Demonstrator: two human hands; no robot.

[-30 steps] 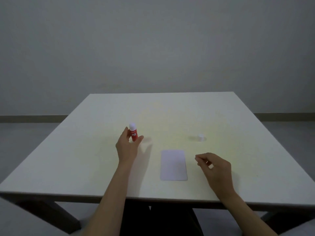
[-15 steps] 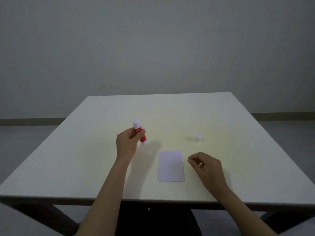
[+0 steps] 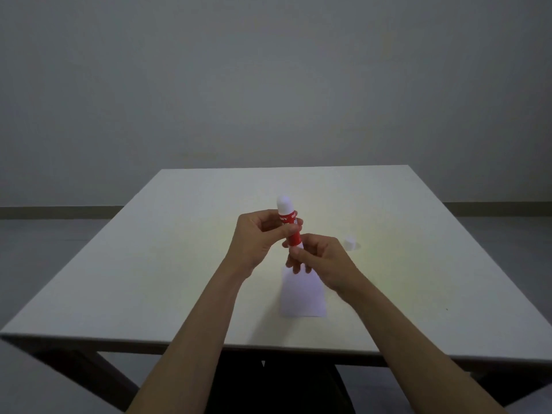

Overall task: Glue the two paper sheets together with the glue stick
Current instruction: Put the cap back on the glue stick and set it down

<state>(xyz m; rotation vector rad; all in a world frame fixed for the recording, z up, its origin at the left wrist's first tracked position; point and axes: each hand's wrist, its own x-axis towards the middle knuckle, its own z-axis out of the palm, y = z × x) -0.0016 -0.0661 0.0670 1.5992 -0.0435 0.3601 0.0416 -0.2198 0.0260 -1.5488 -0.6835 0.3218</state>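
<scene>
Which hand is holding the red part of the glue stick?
The left hand grips the red body of the glue stick; the right hand pinches only its white bottom end.

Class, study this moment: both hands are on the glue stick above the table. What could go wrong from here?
1. The glue stick is held in the air by the left hand while the right hand pinches its lower end; a slip could drop it onto the paper.
2. The small white cap sits loose on the table near the right hand; a passing hand might knock it away.
3. Nothing holds the paper down, so it may shift.
</scene>
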